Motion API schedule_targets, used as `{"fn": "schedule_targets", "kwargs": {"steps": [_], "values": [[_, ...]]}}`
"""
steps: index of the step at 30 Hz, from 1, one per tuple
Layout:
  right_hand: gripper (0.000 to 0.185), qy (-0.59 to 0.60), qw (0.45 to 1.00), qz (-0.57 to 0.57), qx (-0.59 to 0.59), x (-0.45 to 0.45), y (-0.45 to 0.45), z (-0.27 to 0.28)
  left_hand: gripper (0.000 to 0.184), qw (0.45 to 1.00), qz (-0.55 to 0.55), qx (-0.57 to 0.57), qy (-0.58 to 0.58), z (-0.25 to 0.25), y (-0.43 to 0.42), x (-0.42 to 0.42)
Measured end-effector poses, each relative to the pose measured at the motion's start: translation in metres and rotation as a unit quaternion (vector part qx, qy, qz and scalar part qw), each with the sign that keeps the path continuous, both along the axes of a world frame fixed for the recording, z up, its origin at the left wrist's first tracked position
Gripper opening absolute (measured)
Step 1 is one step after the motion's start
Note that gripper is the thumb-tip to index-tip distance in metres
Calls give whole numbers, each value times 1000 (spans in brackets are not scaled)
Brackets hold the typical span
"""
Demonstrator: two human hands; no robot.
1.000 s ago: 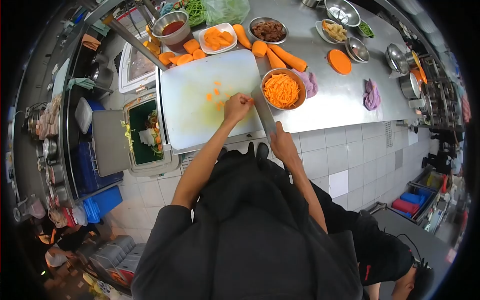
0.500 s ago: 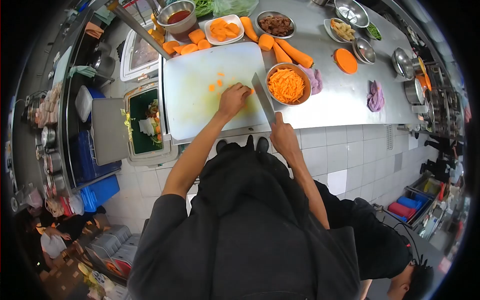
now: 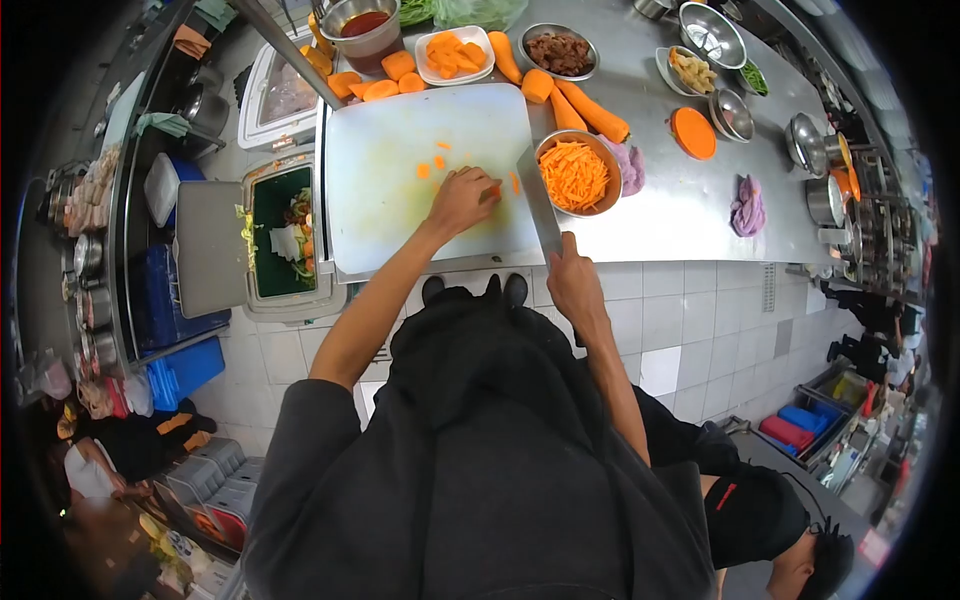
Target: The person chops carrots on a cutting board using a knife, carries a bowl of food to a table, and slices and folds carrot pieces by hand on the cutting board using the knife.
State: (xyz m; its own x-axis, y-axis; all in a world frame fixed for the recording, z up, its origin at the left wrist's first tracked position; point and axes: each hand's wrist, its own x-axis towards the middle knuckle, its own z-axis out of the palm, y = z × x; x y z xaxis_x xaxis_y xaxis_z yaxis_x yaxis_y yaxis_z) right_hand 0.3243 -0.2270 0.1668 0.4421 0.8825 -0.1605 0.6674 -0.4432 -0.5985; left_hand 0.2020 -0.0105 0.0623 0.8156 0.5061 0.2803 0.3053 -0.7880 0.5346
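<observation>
On the white cutting board (image 3: 390, 140), my left hand (image 3: 465, 203) is closed with its fingertips on a small orange carrot piece (image 3: 494, 190). My right hand (image 3: 575, 280) grips the handle of a broad knife (image 3: 541, 205), whose blade stands near the board's right edge. A thin carrot slice (image 3: 514, 181) lies between the left fingers and the blade. A few small carrot bits (image 3: 423, 170) are scattered farther up the board. Just right of the blade is a metal bowl of carrot strips (image 3: 573, 178).
Whole carrots (image 3: 593, 110), a white tray of carrot chunks (image 3: 453, 56) and a bowl of brown meat (image 3: 558, 52) line the back. A waste bin (image 3: 280, 240) stands left of the board. Another person (image 3: 760, 515) is at the lower right.
The view has shifted slightly. A thin carrot slice now lies between my left fingers and the blade. The other person at the lower right has moved.
</observation>
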Motion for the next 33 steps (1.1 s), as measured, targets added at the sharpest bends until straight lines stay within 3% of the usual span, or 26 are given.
{"fn": "schedule_targets", "kwargs": {"steps": [12,24,28,33], "values": [[23,41,999,-16,0,-32,8,-7,5,998,7,-10,-62,0,-3,-3],[24,4,1000,-11,-18,-45,15,-15,18,994,2,86,-67,-6,-1,-5],[21,18,997,-62,-48,-41,9,-6,18,994,-9,77,-73,-9,-2,-3],[20,7,998,-37,-41,-39,7,-2,14,995,-22,72,-60,-9,0,1]]}}
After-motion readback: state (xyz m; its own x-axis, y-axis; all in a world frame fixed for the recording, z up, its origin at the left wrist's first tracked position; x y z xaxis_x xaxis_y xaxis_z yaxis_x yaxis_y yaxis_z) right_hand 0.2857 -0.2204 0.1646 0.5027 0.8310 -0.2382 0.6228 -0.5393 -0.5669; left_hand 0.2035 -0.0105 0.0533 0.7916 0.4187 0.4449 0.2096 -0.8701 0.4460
